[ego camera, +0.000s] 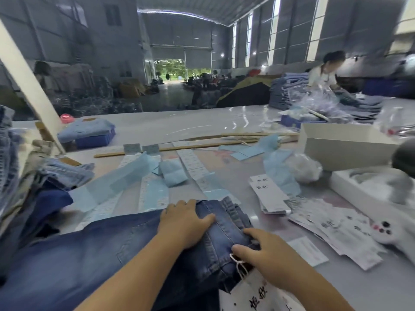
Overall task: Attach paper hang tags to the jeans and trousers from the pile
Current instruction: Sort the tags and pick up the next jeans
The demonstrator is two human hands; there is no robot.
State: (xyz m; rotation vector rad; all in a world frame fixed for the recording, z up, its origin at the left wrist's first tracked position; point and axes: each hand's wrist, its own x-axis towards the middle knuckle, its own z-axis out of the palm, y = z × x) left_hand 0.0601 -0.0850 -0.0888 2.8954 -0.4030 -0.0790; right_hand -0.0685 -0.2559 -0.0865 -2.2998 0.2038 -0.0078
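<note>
Two hands on one pair of dark blue jeans (112,248), a white hang tag (251,292) at the waistband.

The hang tag carries black handwritten-style characters – too blurred to read surely – and hangs from a white string (239,264) at the near edge of the table (170,124). The jeans lie across the table in front of the person, washed dark denim with lighter seams. The left hand (185,223) presses flat on the fabric with fingers spread; the right hand (262,250) pinches the waistband beside the string. A stack of spare tags (270,195) with the same writing lies to the right, near a white open box (343,145).
</note>
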